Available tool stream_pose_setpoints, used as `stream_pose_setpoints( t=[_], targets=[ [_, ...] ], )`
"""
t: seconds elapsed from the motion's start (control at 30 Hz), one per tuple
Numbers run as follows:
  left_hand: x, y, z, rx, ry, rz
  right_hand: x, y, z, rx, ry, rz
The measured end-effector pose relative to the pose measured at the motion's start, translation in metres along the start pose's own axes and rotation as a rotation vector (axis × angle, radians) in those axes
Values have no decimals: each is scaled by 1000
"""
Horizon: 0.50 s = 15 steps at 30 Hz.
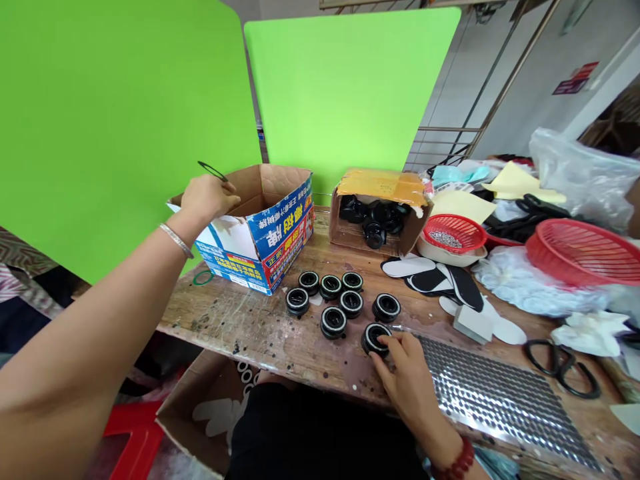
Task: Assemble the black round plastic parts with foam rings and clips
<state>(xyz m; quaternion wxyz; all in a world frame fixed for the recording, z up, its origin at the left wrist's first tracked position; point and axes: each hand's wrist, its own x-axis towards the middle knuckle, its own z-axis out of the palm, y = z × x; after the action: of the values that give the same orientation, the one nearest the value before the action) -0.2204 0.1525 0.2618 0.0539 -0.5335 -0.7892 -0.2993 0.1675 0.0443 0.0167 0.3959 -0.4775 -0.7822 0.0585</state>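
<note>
On the worn brown wooden surface (250, 333), the right hand (407, 373) grips, between thumb and fingers, a squat round black piece topped with a pale ring (374, 333), near the front edge. Seven similar black pieces (297, 303) stand close by. The left hand (207, 198), fingers curled, is raised at an open blue-and-white printed cardboard box (287, 243); a thin black ring (213, 171) shows just above it, though whether the fingers grasp this cannot be told from this angle. Behind, a brown cardboard box with yellow tape (383, 183) contains black round parts (374, 233). A flat, shiny, dark-patterned sheet (500, 393) lies beside the right hand.
</note>
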Motion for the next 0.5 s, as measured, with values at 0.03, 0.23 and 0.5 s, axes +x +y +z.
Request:
stream_pose_setpoints(
  t=[0.03, 0.23, 0.5],
  targets=[
    [-9, 5, -3, -25, 21, 34, 2, 4, 1, -34, -5, -15],
    [-129, 27, 19, -411, -424, 365, -1, -13, 3, 93, -45, -54],
    [-264, 25, 87, -723, -1063, 133, -7, -51, 2, 371, -214, -15]
  ],
)
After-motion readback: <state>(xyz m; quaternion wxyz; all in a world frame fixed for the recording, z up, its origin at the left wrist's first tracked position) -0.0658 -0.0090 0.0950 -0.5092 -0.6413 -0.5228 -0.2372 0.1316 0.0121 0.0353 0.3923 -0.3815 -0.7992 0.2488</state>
